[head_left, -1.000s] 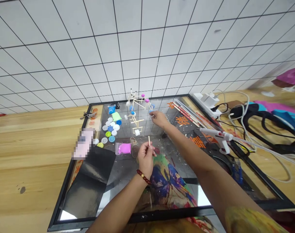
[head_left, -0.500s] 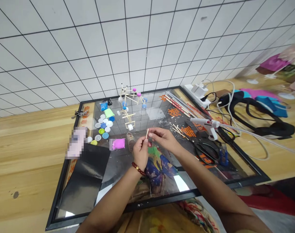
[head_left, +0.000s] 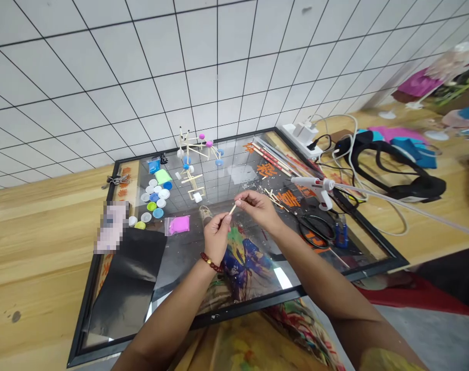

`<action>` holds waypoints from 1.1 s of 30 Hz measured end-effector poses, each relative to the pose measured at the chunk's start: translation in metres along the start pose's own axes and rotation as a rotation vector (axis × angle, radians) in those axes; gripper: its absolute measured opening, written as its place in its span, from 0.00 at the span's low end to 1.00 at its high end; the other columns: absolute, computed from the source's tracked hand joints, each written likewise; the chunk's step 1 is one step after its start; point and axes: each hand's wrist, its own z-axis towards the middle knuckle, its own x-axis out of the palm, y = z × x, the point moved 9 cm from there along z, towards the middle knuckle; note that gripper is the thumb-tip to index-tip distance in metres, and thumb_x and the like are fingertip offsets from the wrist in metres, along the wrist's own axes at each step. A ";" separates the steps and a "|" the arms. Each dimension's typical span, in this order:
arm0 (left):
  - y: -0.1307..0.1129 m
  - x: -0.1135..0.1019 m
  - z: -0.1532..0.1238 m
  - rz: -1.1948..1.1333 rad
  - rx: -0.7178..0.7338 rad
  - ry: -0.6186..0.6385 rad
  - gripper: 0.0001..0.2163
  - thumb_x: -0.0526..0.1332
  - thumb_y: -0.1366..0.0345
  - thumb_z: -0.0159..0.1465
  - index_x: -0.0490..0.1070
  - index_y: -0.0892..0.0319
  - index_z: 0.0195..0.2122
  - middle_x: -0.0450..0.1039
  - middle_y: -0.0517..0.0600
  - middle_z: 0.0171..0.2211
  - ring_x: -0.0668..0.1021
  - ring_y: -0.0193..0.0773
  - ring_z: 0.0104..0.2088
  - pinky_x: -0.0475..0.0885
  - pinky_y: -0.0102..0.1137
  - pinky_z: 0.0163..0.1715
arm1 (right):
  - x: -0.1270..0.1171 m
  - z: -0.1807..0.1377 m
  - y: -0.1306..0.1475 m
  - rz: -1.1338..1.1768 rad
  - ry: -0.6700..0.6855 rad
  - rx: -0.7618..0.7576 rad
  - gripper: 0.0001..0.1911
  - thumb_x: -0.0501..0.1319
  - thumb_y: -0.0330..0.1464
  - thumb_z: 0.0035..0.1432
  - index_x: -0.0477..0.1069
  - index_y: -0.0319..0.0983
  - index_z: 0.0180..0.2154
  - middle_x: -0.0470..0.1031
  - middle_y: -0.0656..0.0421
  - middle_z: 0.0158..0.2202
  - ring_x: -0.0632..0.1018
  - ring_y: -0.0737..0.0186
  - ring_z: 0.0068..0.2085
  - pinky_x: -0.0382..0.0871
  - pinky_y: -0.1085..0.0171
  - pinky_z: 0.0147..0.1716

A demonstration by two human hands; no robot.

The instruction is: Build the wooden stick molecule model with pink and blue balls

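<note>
Between my two hands is a short pale wooden stick [head_left: 232,209], tilted up to the right. The fingers of my left hand [head_left: 218,232] pinch its lower end. My right hand [head_left: 259,210] grips the upper end between thumb and forefinger. Both hands are above the dark glass board [head_left: 180,278]. Beyond them stands a small model of thin sticks [head_left: 195,149] with pink, blue and white round pieces. A bag of pink clay [head_left: 179,225] lies left of my left hand. Loose cut sticks [head_left: 276,200] lie just past my right hand.
At the right are a white glue gun [head_left: 315,189], black-handled scissors [head_left: 317,230] and blue pliers [head_left: 341,234]. A power strip [head_left: 301,141] with cables sits behind. Coloured lids [head_left: 157,198], black sheets [head_left: 126,278] and a pink phone-like object [head_left: 113,226] are at left.
The stick has gone from nearly upright to slanted, and my right hand now holds its upper end. The whole view has shifted slightly, so things appear further left.
</note>
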 end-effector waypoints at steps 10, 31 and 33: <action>0.005 0.001 -0.001 -0.147 -0.099 -0.004 0.19 0.63 0.47 0.59 0.73 0.61 0.27 0.65 0.44 0.18 0.65 0.27 0.18 0.60 0.24 0.19 | -0.030 0.004 -0.008 -0.106 -0.239 -0.083 0.18 0.64 0.47 0.55 0.66 0.40 0.28 0.62 0.65 0.23 0.62 0.69 0.25 0.56 0.66 0.26; 0.002 0.008 0.000 -0.188 -0.110 0.031 0.16 0.59 0.49 0.63 0.72 0.59 0.36 0.60 0.41 0.21 0.61 0.25 0.18 0.57 0.22 0.18 | -0.007 -0.012 0.047 -0.888 0.051 -0.363 0.13 0.55 0.40 0.64 0.74 0.39 0.36 0.77 0.56 0.34 0.75 0.63 0.34 0.63 0.65 0.34; 0.002 0.007 0.001 -0.239 -0.126 0.015 0.16 0.60 0.49 0.62 0.70 0.59 0.37 0.62 0.41 0.22 0.61 0.24 0.17 0.56 0.21 0.16 | -0.042 -0.012 0.049 -1.105 -0.056 -0.195 0.13 0.55 0.38 0.64 0.75 0.40 0.38 0.78 0.55 0.38 0.76 0.61 0.35 0.63 0.64 0.34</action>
